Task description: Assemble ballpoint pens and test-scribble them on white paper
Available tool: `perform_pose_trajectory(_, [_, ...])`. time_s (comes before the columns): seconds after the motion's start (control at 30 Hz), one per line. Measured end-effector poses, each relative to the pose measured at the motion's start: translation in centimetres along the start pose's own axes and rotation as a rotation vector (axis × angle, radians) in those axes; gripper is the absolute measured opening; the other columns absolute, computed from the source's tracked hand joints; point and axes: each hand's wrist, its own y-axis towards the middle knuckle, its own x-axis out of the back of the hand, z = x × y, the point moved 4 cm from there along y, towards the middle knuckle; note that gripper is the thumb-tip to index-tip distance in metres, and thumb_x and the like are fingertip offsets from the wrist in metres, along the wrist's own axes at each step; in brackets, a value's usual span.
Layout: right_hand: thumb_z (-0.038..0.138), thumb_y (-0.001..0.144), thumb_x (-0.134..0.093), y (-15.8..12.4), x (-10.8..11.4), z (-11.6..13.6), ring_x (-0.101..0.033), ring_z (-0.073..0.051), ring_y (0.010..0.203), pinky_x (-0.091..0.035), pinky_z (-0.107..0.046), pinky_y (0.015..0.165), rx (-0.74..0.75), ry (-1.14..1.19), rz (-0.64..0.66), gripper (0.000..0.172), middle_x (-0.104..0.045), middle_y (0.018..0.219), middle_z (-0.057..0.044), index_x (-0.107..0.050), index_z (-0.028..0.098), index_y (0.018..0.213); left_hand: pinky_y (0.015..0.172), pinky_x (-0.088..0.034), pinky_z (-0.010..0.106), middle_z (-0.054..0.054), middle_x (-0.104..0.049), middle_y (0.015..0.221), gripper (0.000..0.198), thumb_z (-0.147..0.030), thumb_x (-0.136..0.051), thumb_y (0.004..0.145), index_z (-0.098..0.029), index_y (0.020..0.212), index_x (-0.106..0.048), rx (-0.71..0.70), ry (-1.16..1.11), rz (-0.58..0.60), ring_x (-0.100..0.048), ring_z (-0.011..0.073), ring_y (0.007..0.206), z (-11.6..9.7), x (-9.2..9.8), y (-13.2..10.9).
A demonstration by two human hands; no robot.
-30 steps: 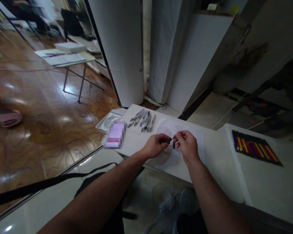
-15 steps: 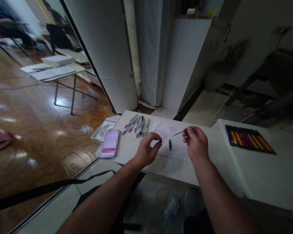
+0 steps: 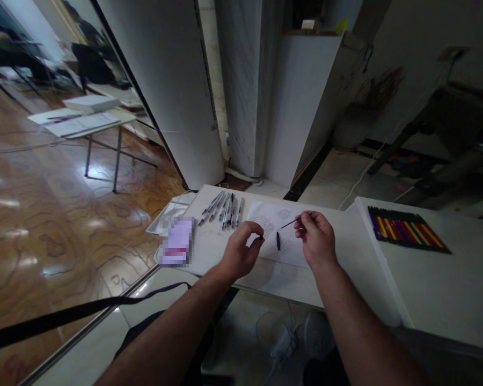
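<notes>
My left hand [image 3: 241,251] is closed in a pinch on a tiny dark piece [image 3: 262,238], too small to name. My right hand [image 3: 316,237] pinches a thin dark pen refill [image 3: 290,222], which points left and slightly down above the paper. A short black pen part [image 3: 278,241] lies on the scribbled sheet of paper [image 3: 261,206], between my two hands. Several clear pens with dark tips [image 3: 225,209] lie in a loose group on the white table [image 3: 209,252], beyond my left hand.
At the table's left edge is a blurred-out purple and white item [image 3: 179,238] beside a white tray [image 3: 159,222]. A flat set of coloured pens [image 3: 406,229] lies on the white surface to the right. A folding table [image 3: 80,126] stands further off left, with people seated behind.
The view has shifted slightly. My right hand and the refill have come a little left, nearer the black pen part. My left hand keeps its pinch.
</notes>
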Motion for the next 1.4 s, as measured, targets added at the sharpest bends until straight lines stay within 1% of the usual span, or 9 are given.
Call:
perform_pose_trajectory(0.2, [0.034, 0.067, -0.077, 0.1, 0.1, -0.2, -0.056, -0.009, 0.056, -0.040, -0.017, 0.041, -0.007, -0.003, 0.002, 0.026, -0.064, 0.073, 0.001, -0.059, 0.018, 0.078, 0.066, -0.051, 0.026, 0.004, -0.067, 0.090, 0.023, -0.023, -0.056, 0.084, -0.018, 0.106, -0.062, 0.419, -0.150, -0.065, -0.062, 0.0136, 0.073, 4.0, -0.4, 0.4])
perform_pose_trajectory(0.4, [0.039, 0.066, -0.075, -0.1, 0.4, -2.1, -0.054, -0.009, 0.054, -0.039, -0.018, 0.040, -0.123, -0.159, 0.050, 0.030, -0.064, 0.070, 0.001, -0.059, 0.017, 0.078, 0.071, -0.050, 0.026, 0.005, -0.073, 0.083, 0.026, -0.025, -0.065, 0.076, -0.016, 0.099, -0.071, 0.743, 0.182, 0.024, -0.066, 0.0160, 0.076, 7.6, -0.9, 1.3])
perform_pose_trajectory(0.63, [0.046, 0.064, -0.071, -0.6, 0.2, -4.6, -0.051, -0.009, 0.045, -0.033, -0.019, 0.036, -0.210, -0.460, 0.147, 0.033, -0.062, 0.061, 0.000, -0.059, 0.016, 0.075, 0.077, -0.048, 0.027, 0.006, -0.075, 0.088, 0.031, -0.027, -0.067, 0.075, -0.017, 0.104, -0.072, 0.694, 0.458, 0.157, -0.068, 0.0187, 0.081, 7.5, -1.9, 1.6])
perform_pose_trajectory(0.77, [0.045, 0.065, -0.070, -0.5, -0.1, -4.7, -0.050, -0.009, 0.044, -0.035, -0.020, 0.039, -0.201, -0.497, 0.170, 0.031, -0.062, 0.060, 0.000, -0.059, 0.017, 0.072, 0.077, -0.048, 0.028, 0.008, -0.074, 0.091, 0.031, -0.029, -0.065, 0.076, -0.016, 0.103, -0.072, 0.635, 0.510, 0.136, -0.067, 0.0202, 0.083, 6.8, -1.8, 1.8])
perform_pose_trajectory(0.87, [0.044, 0.066, -0.069, -0.5, -0.2, -4.6, -0.051, -0.010, 0.045, -0.035, -0.020, 0.039, -0.193, -0.478, 0.164, 0.030, -0.062, 0.060, 0.000, -0.059, 0.017, 0.073, 0.074, -0.048, 0.027, 0.007, -0.074, 0.088, 0.024, -0.030, -0.060, 0.081, -0.016, 0.094, -0.074, 0.590, 0.405, 0.106, -0.066, 0.0180, 0.080, 5.4, -2.0, 2.0])
perform_pose_trajectory(1.0, [0.044, 0.067, -0.069, -0.7, -0.6, -4.5, -0.051, -0.010, 0.045, -0.035, -0.021, 0.039, -0.157, -0.436, 0.167, 0.029, -0.062, 0.059, 0.001, -0.060, 0.017, 0.075, 0.064, -0.046, 0.024, 0.004, -0.073, 0.081, 0.024, -0.034, -0.063, 0.078, -0.017, 0.090, -0.073, 0.557, 0.132, 0.284, -0.065, 0.0151, 0.072, 3.7, -3.7, 1.4])
perform_pose_trajectory(1.13, [0.041, 0.067, -0.070, -1.0, -0.9, -4.5, -0.050, -0.010, 0.045, -0.034, -0.019, 0.038, -0.149, -0.425, 0.157, 0.027, -0.061, 0.057, 0.002, -0.060, 0.018, 0.075, 0.060, -0.044, 0.023, 0.002, -0.071, 0.075, 0.019, -0.028, -0.066, 0.073, -0.017, 0.086, -0.073, 0.557, 0.104, 0.348, -0.062, 0.0140, 0.067, 3.5, -4.5, 0.7])
perform_pose_trajectory(1.27, [0.040, 0.067, -0.070, -0.5, -0.9, -3.7, -0.048, -0.009, 0.044, -0.035, -0.019, 0.039, -0.102, -0.406, 0.070, 0.025, -0.058, 0.055, 0.003, -0.061, 0.017, 0.074, 0.059, -0.043, 0.023, 0.002, -0.071, 0.074, 0.015, -0.024, -0.065, 0.071, -0.017, 0.082, -0.072, 0.564, 0.107, 0.359, -0.061, 0.0137, 0.066, 3.7, -3.5, 0.8])
perform_pose_trajectory(1.4, [0.039, 0.065, -0.069, 0.0, -0.6, -3.6, -0.047, -0.010, 0.044, -0.035, -0.021, 0.039, -0.099, -0.536, 0.003, 0.023, -0.058, 0.054, 0.003, -0.061, 0.018, 0.070, 0.060, -0.043, 0.023, 0.003, -0.071, 0.074, 0.015, -0.022, -0.063, 0.072, -0.016, 0.082, -0.072, 0.653, 0.165, 0.276, -0.062, 0.0144, 0.066, 4.3, -1.4, 1.1])
